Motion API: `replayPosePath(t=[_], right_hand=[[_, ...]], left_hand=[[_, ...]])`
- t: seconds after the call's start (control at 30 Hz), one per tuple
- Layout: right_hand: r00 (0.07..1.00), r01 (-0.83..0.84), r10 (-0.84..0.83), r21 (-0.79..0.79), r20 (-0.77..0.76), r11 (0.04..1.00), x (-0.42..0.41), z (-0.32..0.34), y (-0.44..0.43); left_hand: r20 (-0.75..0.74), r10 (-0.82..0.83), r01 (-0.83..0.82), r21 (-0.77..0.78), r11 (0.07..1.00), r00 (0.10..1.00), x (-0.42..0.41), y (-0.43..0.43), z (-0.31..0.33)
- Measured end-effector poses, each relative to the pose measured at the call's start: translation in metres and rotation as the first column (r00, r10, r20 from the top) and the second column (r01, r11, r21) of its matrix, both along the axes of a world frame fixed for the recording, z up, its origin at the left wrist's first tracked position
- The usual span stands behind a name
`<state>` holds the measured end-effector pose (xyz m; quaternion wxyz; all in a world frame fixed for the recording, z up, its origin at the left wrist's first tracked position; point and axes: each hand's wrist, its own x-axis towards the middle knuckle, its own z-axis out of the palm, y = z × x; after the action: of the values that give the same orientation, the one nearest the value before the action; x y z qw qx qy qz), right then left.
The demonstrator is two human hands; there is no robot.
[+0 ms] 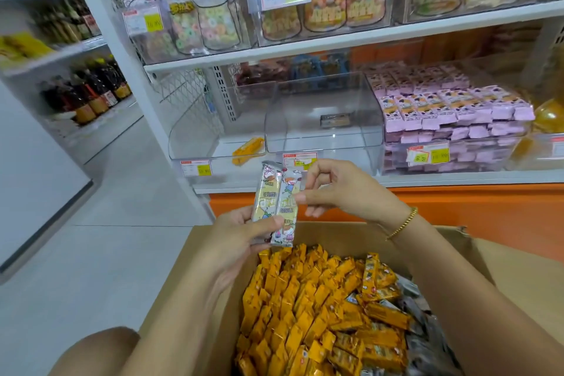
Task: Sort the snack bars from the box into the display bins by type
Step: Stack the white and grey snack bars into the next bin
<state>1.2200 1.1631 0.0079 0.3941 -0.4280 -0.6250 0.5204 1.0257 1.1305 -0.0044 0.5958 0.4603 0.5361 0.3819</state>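
Head view: the left hand (241, 238) gripped two silver snack bars (276, 201) upright above the cardboard box (183, 299) of orange bars (305, 314). The right hand (335, 189) pinched the right-hand bar's edge. A single orange bar (247, 147) lay in the left clear bin (190, 139).

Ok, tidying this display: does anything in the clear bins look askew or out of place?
One orange bar lies slanted in the front corner of the left bin, not squared up. The middle bin holds a lone dark bar. Nothing looks spilled.
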Motion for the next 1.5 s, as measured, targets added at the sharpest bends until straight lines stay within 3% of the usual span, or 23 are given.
replayPosePath(t=[0.1,0.17,0.27,0.37,0.43,0.47,0.53,0.57,0.63,0.73,0.83,0.93,1.03,1.1,1.2,1.23,1.27,1.3,1.33,1.37,1.43,1.5], right_hand=[[0.994,0.103,-0.105,0.091,0.012,0.99,0.014,0.005,0.003],[0.984,0.171,-0.173,0.039,0.045,0.984,0.017,0.003,0.003],[0.994,0.086,-0.08,-0.082,0.073,0.993,0.014,-0.01,0.0],[0.991,0.126,-0.13,-0.11,-0.03,0.986,0.018,-0.029,-0.005],[0.935,0.242,-0.286,-0.208,-0.212,0.948,0.028,-0.037,-0.006],[0.903,0.32,-0.365,-0.214,-0.225,0.923,0.035,-0.039,-0.006],[0.888,0.452,-0.454,-0.048,-0.065,0.891,0.05,-0.04,-0.007],[0.904,0.425,-0.426,0.051,0.014,0.904,0.056,-0.039,-0.007],[0.958,0.259,-0.27,0.114,0.095,0.959,0.059,-0.035,-0.008],[0.985,0.091,-0.107,0.124,0.133,0.988,0.049,-0.035,-0.009],[0.949,0.117,-0.186,0.261,0.254,0.958,0.036,-0.037,-0.008],[0.871,0.122,-0.284,0.384,0.4,0.915,0.023,-0.043,-0.005],[0.833,0.133,-0.311,0.38,0.457,0.915,0.01,-0.04,-0.003],[0.759,0.118,-0.338,0.393,0.556,0.912,0.003,-0.038,0.0],[0.688,0.095,-0.415,0.493,0.596,0.865,-0.002,-0.028,0.011],[0.68,0.115,-0.443,0.511,0.585,0.852,0.0,-0.023,0.022],[0.671,0.15,-0.464,0.508,0.577,0.848,0.002,-0.016,0.038],[0.656,0.193,-0.475,0.478,0.586,0.857,0.005,-0.007,0.058],[0.642,0.235,-0.472,0.431,0.604,0.871,0.009,0.001,0.084],[0.625,0.269,-0.452,0.368,0.636,0.89,0.012,0.008,0.114],[0.593,0.292,-0.324,0.178,0.737,0.94,0.013,0.013,0.176],[0.588,0.3,-0.167,-0.021,0.791,0.954,0.01,0.003,0.229]], left_hand=[[0.044,-0.07,0.072,-0.043,0.996,0.997,0.0,0.017,0.008],[0.029,-0.09,0.091,-0.011,0.996,0.996,0.009,0.028,0.011],[-0.006,-0.109,0.109,0.04,0.993,0.994,0.023,0.04,0.011],[-0.046,-0.169,0.17,0.041,0.985,0.985,0.031,0.049,0.005],[-0.18,-0.192,0.2,0.028,0.979,0.965,0.029,0.055,0.001],[-0.299,-0.211,0.228,0.024,0.973,0.931,0.027,0.058,0.001],[-0.463,-0.27,0.304,-0.001,0.953,0.844,0.023,0.061,0.002],[-0.482,-0.307,0.343,-0.014,0.939,0.821,0.023,0.061,0.002],[-0.435,-0.35,0.378,-0.022,0.925,0.83,0.026,0.061,0.001],[-0.187,-0.285,0.284,-0.031,0.958,0.94,0.029,0.062,0.002],[-0.03,-0.212,0.211,-0.048,0.976,0.977,0.025,0.064,0.007],[-0.028,-0.165,0.165,0.004,0.986,0.986,0.027,0.068,0.009],[-0.001,-0.11,0.11,0.035,0.993,0.994,0.031,0.077,0.008],[0.032,-0.074,0.072,0.037,0.997,0.997,0.033,0.085,0.008],[0.053,-0.047,0.043,0.07,0.997,0.998,0.037,0.099,0.008],[0.001,-0.019,0.019,0.132,0.991,1.0,0.035,0.106,0.007],[-0.154,0.043,-0.003,0.25,0.968,0.987,0.029,0.115,0.004],[-0.398,0.15,0.024,0.399,0.916,0.905,0.02,0.125,0.002],[-0.594,0.261,0.111,0.515,0.85,0.761,0.009,0.135,-0.002],[-0.696,0.325,0.208,0.565,0.799,0.641,-0.002,0.145,-0.007],[-0.809,0.28,0.308,0.481,0.821,0.517,-0.017,0.157,-0.017],[-0.847,0.216,0.352,0.416,0.839,0.487,-0.024,0.162,-0.024]])
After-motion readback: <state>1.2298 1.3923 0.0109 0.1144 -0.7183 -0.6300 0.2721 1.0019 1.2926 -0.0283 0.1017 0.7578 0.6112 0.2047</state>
